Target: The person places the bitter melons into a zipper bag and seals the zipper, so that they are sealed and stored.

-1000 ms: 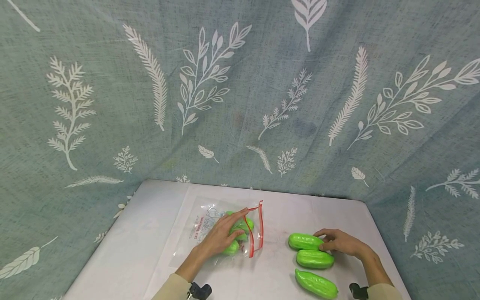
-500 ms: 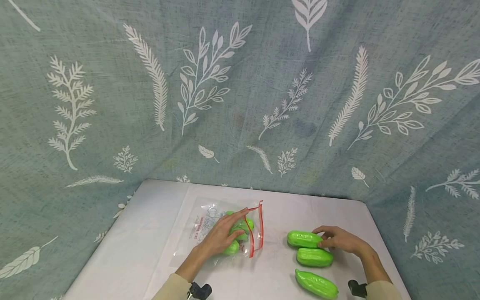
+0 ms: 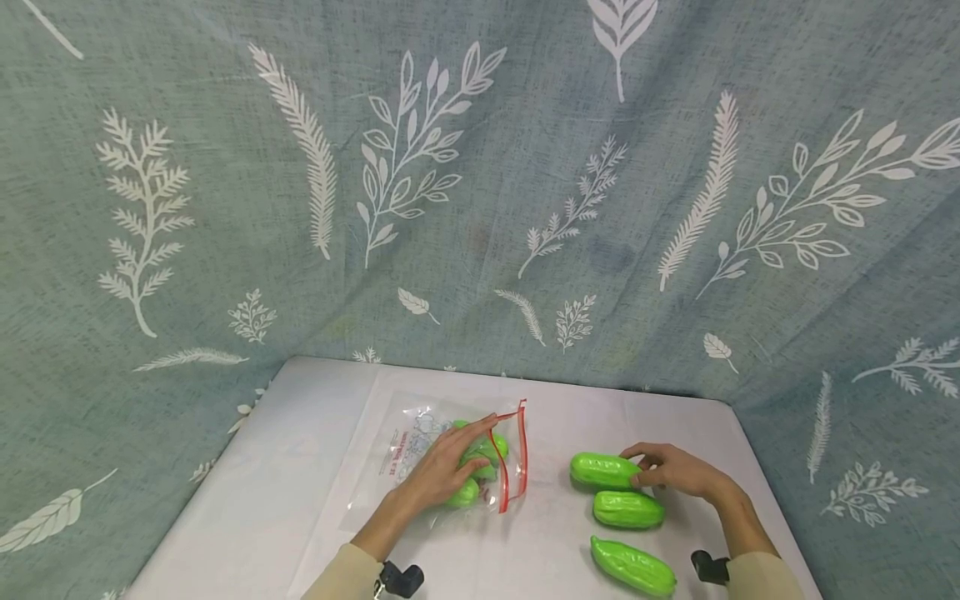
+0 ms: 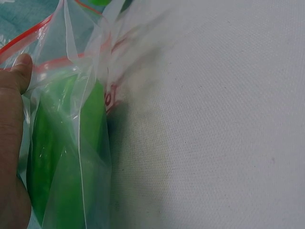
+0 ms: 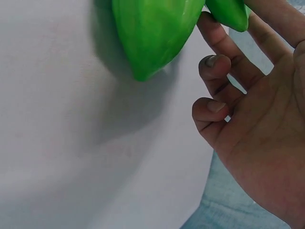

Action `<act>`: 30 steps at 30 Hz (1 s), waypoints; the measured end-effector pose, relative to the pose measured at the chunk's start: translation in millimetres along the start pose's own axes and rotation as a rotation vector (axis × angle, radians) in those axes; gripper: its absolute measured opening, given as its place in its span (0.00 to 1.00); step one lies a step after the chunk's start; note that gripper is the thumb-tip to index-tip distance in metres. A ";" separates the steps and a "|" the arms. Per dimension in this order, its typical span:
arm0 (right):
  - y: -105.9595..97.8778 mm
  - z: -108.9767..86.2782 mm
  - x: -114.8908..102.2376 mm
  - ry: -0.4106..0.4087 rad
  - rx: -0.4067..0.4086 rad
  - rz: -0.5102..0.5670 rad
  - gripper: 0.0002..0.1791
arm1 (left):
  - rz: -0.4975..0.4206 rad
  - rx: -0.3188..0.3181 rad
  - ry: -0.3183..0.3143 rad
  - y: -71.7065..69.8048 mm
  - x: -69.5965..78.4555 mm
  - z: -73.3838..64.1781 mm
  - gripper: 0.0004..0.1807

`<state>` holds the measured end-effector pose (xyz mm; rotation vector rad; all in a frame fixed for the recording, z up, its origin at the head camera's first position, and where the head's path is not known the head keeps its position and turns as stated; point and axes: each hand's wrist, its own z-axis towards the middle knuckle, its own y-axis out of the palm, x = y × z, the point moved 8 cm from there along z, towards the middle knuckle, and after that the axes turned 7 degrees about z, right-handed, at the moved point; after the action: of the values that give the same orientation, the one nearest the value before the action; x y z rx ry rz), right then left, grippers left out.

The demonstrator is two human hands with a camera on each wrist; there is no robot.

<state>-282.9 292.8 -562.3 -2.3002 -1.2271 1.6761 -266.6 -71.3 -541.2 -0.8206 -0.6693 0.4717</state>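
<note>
A clear zip bag point(image 3: 382, 492) with a red-edged mouth lies on the table, with several green cucumbers point(image 4: 62, 162) inside. My left hand point(image 3: 442, 467) rests on the bag with its fingers extended towards the red zip edge; its thumb point(image 4: 21, 71) touches the plastic. Over on the right, my right hand point(image 3: 682, 471) pinches the right end of the farthest loose cucumber point(image 3: 600, 470) between thumb and fingers. Just nearer is a second cucumber point(image 3: 628, 509), and a third, pointed cucumber point(image 3: 633, 567) lies closest to me. In the right wrist view, the right hand's lower fingers are curled.
A white-covered table point(image 3: 247, 508) carries everything. Behind and at both sides hangs a grey-green leaf-print curtain point(image 3: 480, 208). Bare table lies between the bag's mouth and the loose cucumbers.
My right hand and the farthest loose cucumber have shifted slightly away and to the left, widening the gap to the second one. My left hand and the bag have stayed put.
</note>
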 end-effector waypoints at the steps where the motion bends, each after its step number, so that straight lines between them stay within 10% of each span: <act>1: -0.4 0.4 -2.2 -0.007 -0.002 -0.001 0.28 | -0.002 -0.004 -0.005 0.0 -0.4 0.0 0.40; 30: 16.2 30.5 -60.9 -0.122 -0.019 -0.048 0.25 | 0.002 0.014 0.014 -1.3 4.1 2.0 0.40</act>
<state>-305.0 232.5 -534.6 -2.1891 -1.3144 1.8197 -265.0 -68.6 -537.8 -0.8103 -0.6518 0.4713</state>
